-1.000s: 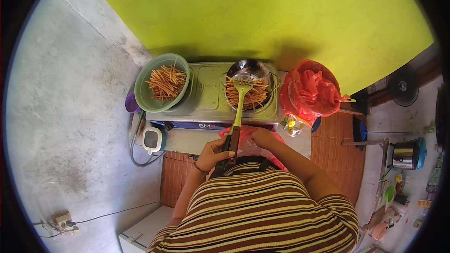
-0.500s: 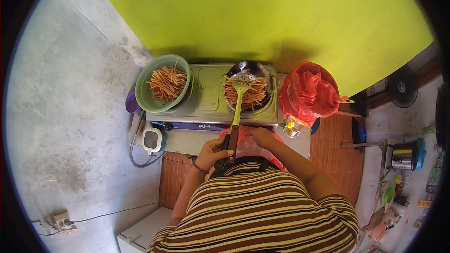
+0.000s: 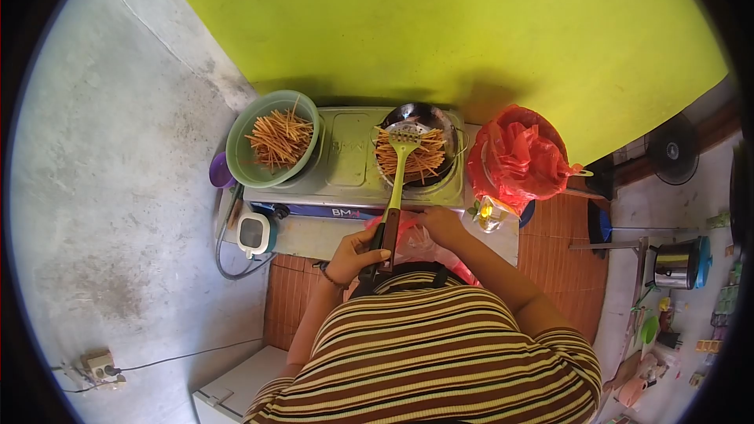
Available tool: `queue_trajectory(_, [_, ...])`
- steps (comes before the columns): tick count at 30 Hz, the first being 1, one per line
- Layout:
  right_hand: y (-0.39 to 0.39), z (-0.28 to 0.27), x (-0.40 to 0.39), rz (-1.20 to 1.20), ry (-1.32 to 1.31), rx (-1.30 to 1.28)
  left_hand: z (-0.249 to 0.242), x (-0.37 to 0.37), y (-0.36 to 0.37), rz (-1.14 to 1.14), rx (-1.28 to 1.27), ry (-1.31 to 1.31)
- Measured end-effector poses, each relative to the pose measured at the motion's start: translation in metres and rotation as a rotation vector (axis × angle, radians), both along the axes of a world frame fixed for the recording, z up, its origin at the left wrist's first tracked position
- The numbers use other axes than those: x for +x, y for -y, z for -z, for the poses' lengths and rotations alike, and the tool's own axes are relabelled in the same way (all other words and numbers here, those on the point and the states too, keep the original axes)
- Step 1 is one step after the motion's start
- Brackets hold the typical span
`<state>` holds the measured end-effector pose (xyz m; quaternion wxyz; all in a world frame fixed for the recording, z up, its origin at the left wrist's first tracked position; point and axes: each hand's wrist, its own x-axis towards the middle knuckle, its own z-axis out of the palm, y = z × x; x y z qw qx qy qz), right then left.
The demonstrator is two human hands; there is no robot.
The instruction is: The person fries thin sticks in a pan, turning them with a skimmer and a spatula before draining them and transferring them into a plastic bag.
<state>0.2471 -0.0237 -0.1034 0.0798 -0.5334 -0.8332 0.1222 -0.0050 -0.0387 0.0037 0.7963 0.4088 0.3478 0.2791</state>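
My left hand [image 3: 353, 257] is closed around the handle of a slotted spatula [image 3: 399, 180]. The spatula's green head rests over thin fried sticks [image 3: 420, 163] in a dark wok [image 3: 430, 115] on the stove. Just right of the handle, my right hand [image 3: 442, 224] has its fingers closed at the top edge of a pinkish see-through plastic bag [image 3: 416, 246], which hangs in front of my body. The bag's lower part is hidden by my torso, and its left edge reaches the spatula handle near my left hand.
A green basin [image 3: 236, 141] of fried sticks sits on the stove's [image 3: 345, 129] left side. To the right stands a container covered with a red plastic bag [image 3: 522, 153], beside a small clear packet [image 3: 491, 214]. A lidded white container [image 3: 255, 234] and hose [image 3: 224, 259] are at front left.
My right hand has shifted slightly up and left at the bag's edge. The left hand and spatula stay nearly where they were.
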Motion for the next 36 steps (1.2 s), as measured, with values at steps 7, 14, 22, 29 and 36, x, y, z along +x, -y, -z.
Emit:
queue_trajectory(7, [-0.016, -0.053, 0.026, 0.234, -0.385, 0.191, -0.002, 0.004, -0.008, -0.055, 0.017, 0.002])
queue_trajectory(14, [-0.037, -0.047, 0.062, 0.744, -0.858, 0.212, -0.016, 0.007, -0.024, -0.091, 0.06, 0.023])
queue_trajectory(22, [-0.093, -0.02, 0.052, 0.91, -0.799, 0.32, -0.027, 0.02, -0.048, -0.099, 0.073, 0.019])
queue_trajectory(29, [-0.132, 0.03, 0.045, 0.962, -0.86, 0.313, -0.021, 0.027, -0.059, -0.072, 0.058, -0.01])
queue_trajectory(36, [-0.125, 0.013, 0.043, 0.902, -0.404, 0.271, -0.021, 0.029, -0.063, -0.031, 0.029, -0.023])
